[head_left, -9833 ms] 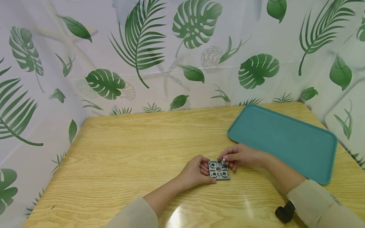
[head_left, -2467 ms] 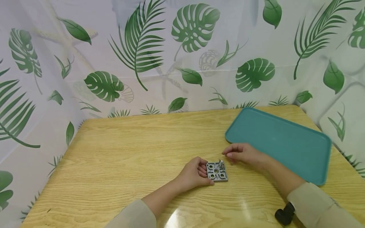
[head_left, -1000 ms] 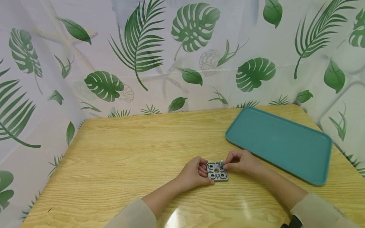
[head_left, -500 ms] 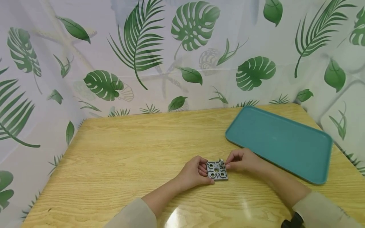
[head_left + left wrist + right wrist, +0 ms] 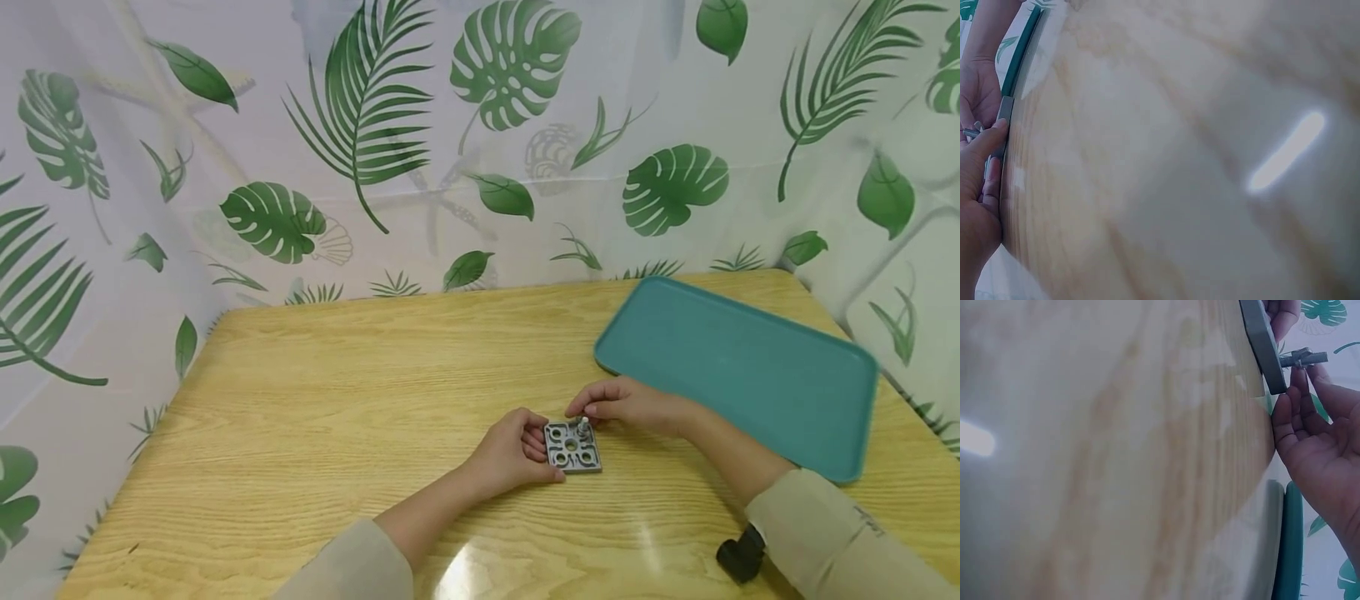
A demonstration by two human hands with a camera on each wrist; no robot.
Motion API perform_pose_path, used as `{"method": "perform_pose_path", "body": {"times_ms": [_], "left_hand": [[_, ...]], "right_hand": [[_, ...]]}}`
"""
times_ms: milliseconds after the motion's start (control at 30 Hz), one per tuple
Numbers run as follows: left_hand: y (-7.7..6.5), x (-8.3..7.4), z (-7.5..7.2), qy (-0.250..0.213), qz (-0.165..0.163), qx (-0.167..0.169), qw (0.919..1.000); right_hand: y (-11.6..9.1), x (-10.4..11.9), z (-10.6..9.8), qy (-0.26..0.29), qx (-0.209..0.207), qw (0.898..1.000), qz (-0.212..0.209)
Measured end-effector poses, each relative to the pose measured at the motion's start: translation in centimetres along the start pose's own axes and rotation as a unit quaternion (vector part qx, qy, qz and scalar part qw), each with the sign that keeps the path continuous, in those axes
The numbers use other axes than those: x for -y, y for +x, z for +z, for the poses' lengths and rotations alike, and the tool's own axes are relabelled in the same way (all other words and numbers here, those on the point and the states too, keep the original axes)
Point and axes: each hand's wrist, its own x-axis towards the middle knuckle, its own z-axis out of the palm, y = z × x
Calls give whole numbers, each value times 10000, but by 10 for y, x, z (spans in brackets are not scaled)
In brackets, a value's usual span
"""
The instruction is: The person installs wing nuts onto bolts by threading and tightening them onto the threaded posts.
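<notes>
My left hand [image 5: 510, 450] grips a square grey metal plate [image 5: 573, 457] by its left side, thumb along the near edge, fingers curled at the far left. Round holes run through the plate, one of them in its centre. From its far right corner a threaded bolt [image 5: 1319, 357] stands up, carrying a small wing nut [image 5: 1300, 357]. My right hand [image 5: 630, 404] pinches the wing nut between thumb and forefinger, reaching in from the far right. In the left wrist view the plate [image 5: 1004, 119] shows edge-on, with the right hand [image 5: 982, 90] beyond it.
A teal tray [image 5: 738, 375] lies on the wood-grain table [image 5: 360, 383] to the right, its near edge beside the right forearm. A black device [image 5: 741, 554] sits at the right sleeve. A leaf-printed cloth [image 5: 420, 133] hangs behind and along the sides.
My right hand has gone from the bolt's right side round to its far side, after being off it 2.5 s ago. The left hand keeps its grip and the plate stays in place.
</notes>
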Motion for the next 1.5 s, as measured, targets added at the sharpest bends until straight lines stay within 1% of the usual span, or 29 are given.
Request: {"method": "perform_pose_path", "body": {"times_ms": [100,267,367,467,600,733,867,933,1000,1133,1200,1267,1500], "left_hand": [[0,0,0,3,-17,7,10000],[0,-1,-1,-24,-6,61,10000],[0,-2,-1,-38,-8,62,10000],[-1,-2,-1,-62,-12,44,10000],[-1,-1,-1,-93,-33,35,9999],[0,0,-1,-119,-45,60,9999],[0,0,-1,-104,-45,48,9999],[0,0,-1,-93,-43,42,9999],[0,0,-1,-85,-38,51,9999],[1,0,-2,-71,1,76,9999],[1,0,-2,-76,8,67,9999],[1,0,-1,-63,-12,65,10000],[-1,-1,-2,-138,-51,63,9999]], "right_hand": [[-1,1,0,-3,-6,10000,-33],[-3,0,0,-331,-212,9992,-95],[-6,-2,2,-621,-499,9967,-180],[-10,-4,6,-900,-912,9915,-227],[-17,-5,14,-996,-1394,9850,-183],[-21,-7,23,-952,-1688,9809,-150],[-23,-8,30,-908,-1783,9796,-200],[-23,-9,30,-885,-1722,9807,-268],[-24,-9,27,-833,-1542,9841,-299],[-22,-5,12,-752,-1050,9915,-142],[-19,-2,5,-750,-845,9936,-56],[-15,0,1,-755,-669,9949,-63],[-4,6,-3,-844,113,9953,-457]]}}
